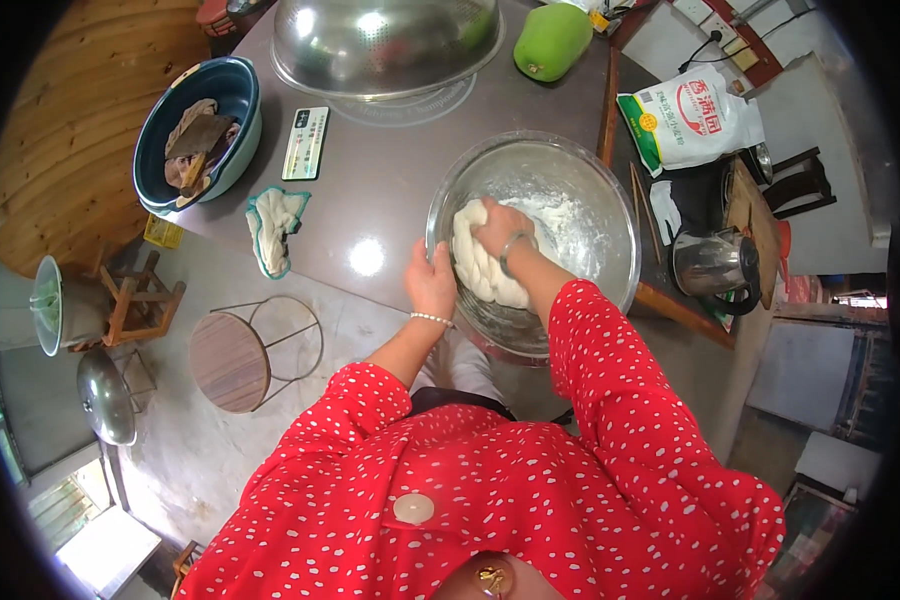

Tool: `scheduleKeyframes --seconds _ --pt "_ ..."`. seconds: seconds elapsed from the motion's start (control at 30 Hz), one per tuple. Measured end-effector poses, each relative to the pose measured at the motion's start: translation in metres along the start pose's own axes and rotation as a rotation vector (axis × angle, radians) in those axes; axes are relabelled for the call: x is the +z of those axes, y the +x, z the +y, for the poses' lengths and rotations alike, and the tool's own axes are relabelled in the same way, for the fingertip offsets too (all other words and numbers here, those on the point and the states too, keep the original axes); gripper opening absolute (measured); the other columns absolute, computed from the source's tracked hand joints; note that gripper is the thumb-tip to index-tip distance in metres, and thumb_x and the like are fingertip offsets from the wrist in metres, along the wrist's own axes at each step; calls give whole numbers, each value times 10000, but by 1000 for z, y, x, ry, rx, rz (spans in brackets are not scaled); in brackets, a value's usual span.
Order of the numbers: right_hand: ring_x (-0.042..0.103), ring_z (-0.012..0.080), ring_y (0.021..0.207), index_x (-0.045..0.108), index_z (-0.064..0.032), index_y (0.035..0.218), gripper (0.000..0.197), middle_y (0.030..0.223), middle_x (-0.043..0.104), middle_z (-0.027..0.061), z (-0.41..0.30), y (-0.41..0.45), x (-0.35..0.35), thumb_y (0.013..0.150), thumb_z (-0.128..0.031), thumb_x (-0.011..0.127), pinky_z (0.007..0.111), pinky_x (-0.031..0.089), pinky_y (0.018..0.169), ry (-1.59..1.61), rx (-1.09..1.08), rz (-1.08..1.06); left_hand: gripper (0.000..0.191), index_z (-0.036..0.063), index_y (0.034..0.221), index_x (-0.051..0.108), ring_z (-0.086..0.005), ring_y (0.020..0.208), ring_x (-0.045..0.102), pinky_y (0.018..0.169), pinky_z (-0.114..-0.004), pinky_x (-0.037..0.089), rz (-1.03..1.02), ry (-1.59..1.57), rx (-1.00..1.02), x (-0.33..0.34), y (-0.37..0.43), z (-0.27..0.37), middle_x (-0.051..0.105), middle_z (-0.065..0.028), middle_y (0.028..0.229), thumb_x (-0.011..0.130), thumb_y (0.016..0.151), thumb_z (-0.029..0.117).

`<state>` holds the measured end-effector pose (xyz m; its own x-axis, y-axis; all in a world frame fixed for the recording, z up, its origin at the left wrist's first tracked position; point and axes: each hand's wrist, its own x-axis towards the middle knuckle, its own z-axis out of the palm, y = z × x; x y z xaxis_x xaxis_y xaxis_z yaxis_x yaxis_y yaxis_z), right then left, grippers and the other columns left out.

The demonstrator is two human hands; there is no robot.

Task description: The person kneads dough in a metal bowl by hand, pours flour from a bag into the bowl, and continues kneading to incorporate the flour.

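A wide steel bowl [607,225] stands near the table's front edge. Inside it, at the left, lies a thick mass of white dough [487,279], with loose flour [562,225] spread to the right of it. My right hand [504,226], with a bangle at the wrist, is curled into the upper part of the dough; its fingertips are partly hidden there. My left hand [430,282], wearing a beaded bracelet, grips the bowl's left rim, thumb upward.
On the table are a blue-green basin [251,142] holding a cleaver [201,135] and meat, a phone-like card [306,142], a work glove [274,229], an upturned steel colander [382,52] and a green gourd [553,41]. Right: a flour bag [690,120] and kettle [709,262]. A stool [229,362] stands at left.
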<state>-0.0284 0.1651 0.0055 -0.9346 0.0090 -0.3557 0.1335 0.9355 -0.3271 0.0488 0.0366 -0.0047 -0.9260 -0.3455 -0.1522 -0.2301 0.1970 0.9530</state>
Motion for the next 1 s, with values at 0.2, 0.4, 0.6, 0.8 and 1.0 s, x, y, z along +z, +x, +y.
scheduleKeyframes --seconds 0.2,0.4,0.6,0.8,1.0 --pt "567 278 941 503 -5 1122 551 1037 575 191 72 29 -13 622 -157 675 334 430 823 689 179 414 255 -24 985 498 -226 674 541 650 -336 426 50 8 68 -1 -13 -9 591 -170 782 502 830 178" --pt "574 229 895 511 16 1085 500 982 594 160 102 10 -54 617 -40 678 302 435 788 855 99 488 276 -52 907 497 -154 504 529 471 -277 423 -57 -124 -96 -21 -22 -18 534 -100 600 595 736 142" --pt "570 290 899 512 -71 1097 468 993 576 190 96 -43 -57 672 -179 678 328 440 776 489 7 400 339 -50 865 546 -230 598 598 549 -314 468 -102 200 -69 -38 0 -5 589 -144 672 638 693 227" --pt "402 346 1138 332 -80 1272 735 1231 394 243 69 -39 -30 681 -368 660 371 345 930 332 261 442 438 -8 1090 422 -410 774 552 681 -448 431 -59 412 226 -24 54 9 582 -251 826 567 743 216" --pt "256 391 1236 52 -155 1369 1078 1350 204 268 49 3 -3 583 -536 682 414 238 1012 415 401 226 421 -10 1119 388 -393 705 572 626 -428 447 -112 342 263 -28 48 -2 590 -236 758 541 752 129"
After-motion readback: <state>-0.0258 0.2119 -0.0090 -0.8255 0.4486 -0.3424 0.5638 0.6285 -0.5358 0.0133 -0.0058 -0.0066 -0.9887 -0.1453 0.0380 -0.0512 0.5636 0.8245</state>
